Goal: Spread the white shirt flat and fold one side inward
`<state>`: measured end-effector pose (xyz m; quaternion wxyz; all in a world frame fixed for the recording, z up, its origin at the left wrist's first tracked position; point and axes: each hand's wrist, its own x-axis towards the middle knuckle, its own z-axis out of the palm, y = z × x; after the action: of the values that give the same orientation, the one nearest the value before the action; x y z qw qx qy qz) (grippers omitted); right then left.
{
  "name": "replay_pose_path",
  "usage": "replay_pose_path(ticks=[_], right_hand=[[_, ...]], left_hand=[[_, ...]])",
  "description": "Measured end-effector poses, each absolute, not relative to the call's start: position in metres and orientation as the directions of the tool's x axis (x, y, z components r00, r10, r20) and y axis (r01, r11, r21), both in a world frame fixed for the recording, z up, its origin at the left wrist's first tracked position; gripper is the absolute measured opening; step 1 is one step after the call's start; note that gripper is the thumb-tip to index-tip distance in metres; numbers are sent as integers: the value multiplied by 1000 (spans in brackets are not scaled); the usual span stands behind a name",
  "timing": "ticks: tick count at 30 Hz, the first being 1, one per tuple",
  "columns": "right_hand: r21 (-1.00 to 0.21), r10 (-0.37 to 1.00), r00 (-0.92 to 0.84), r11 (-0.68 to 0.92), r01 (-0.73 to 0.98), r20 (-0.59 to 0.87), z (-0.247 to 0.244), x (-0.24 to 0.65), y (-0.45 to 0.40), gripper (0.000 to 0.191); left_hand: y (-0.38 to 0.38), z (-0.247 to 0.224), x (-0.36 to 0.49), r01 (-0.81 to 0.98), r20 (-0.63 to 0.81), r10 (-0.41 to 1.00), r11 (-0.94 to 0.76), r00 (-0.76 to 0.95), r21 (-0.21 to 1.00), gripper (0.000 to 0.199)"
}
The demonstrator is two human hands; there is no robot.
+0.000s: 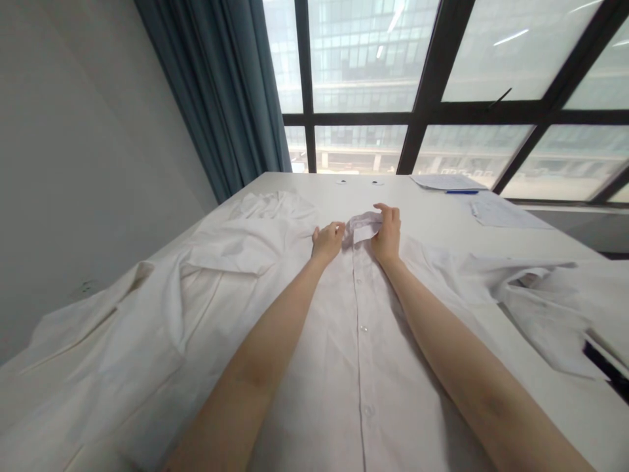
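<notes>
A white button-up shirt point(334, 341) lies front side up on the white table, its buttoned placket running straight toward me. At its far end stands the collar point(366, 229). My left hand point(328, 242) is closed at the collar's left side, fingers bent against the fabric. On the collar's right side, my right hand point(388, 231) grips the edge, thumb inside and fingers outside. The shirt's right-hand sleeve point(535, 288) spreads out creased across the table. Between the fingers, the exact hold on the cloth is partly hidden.
More white garments point(147, 308) lie heaped along the table's left side. Papers point(506, 211) and a blue pen point(462, 192) rest at the far right of the table point(432, 219). A dark-edged object point(607, 364) sits at the right edge. Behind are windows and a blue curtain point(221, 85).
</notes>
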<state>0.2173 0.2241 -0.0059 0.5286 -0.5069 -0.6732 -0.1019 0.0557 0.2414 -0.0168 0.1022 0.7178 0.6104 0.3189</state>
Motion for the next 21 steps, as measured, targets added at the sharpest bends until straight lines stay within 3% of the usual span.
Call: replay_pose_path(ticks=[4, 8, 13, 21], right_hand=[[-492, 693, 142, 337, 803, 707, -13, 221, 228, 61], [-594, 758, 200, 288, 751, 621, -22, 226, 235, 34], [-622, 735, 177, 390, 679, 655, -19, 225, 235, 14], [-612, 650, 173, 544, 574, 740, -8, 221, 226, 20]], left_hand=[[241, -18, 55, 828, 340, 938, -241, 65, 507, 29], [244, -22, 55, 848, 311, 944, -254, 113, 465, 21], [242, -24, 56, 870, 306, 939, -277, 156, 407, 21], [233, -20, 59, 899, 350, 931, -238, 103, 369, 29]])
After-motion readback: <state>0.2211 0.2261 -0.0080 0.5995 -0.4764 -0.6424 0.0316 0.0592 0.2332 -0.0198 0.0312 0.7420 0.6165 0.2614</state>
